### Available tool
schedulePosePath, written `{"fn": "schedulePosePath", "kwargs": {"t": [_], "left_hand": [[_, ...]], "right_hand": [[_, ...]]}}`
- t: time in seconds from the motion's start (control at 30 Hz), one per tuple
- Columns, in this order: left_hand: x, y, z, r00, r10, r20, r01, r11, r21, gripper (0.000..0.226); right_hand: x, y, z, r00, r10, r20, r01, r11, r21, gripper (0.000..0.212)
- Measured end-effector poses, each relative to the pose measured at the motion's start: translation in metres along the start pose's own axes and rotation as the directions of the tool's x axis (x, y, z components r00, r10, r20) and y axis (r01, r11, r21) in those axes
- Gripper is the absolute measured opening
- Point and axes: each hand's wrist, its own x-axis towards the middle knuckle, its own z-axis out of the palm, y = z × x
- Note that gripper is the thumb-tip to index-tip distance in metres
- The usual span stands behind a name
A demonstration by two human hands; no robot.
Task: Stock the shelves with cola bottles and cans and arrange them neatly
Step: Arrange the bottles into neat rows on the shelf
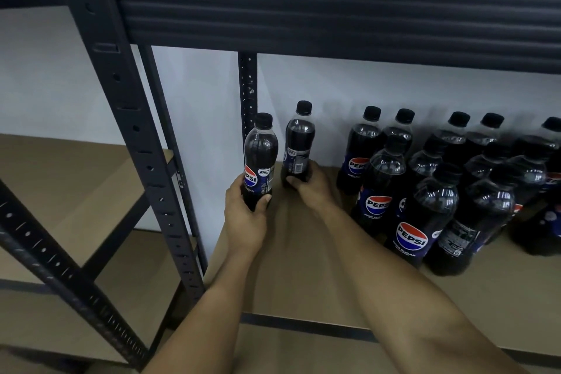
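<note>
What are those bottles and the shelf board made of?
The bottles look like clear glossy plastic: light glints on them and dark cola shows through. The shelf board looks like matt brown fibreboard or cardboard, though it is hard to be sure.

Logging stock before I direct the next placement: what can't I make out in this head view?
- Total bottle group count: right edge cuts the rows off.
- Bottle in right hand: logo turned away, only the barcode side of right bottle shows.
- Left bottle base: left hand hides whether it touches the shelf board.
</note>
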Motion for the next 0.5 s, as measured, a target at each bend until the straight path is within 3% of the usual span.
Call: {"fn": "schedulePosePath", "kwargs": {"t": [0.27, 0.5], "left_hand": [[-0.002, 0.002, 0.001, 1.000, 0.008, -0.011, -0.008, 1.000, -0.014, 0.062], [-0.002, 0.003, 0.001, 1.000, 0.002, -0.015, -0.002, 1.000, -0.009, 0.062]], "right_hand": [[-0.003, 0.009, -0.014, 0.997, 0.019, 0.075, -0.023, 0.998, 0.053, 0.049], [0.002, 0.001, -0.026, 0.983, -0.003, 0.182, 0.000, 1.000, 0.020, 0.055]]}}
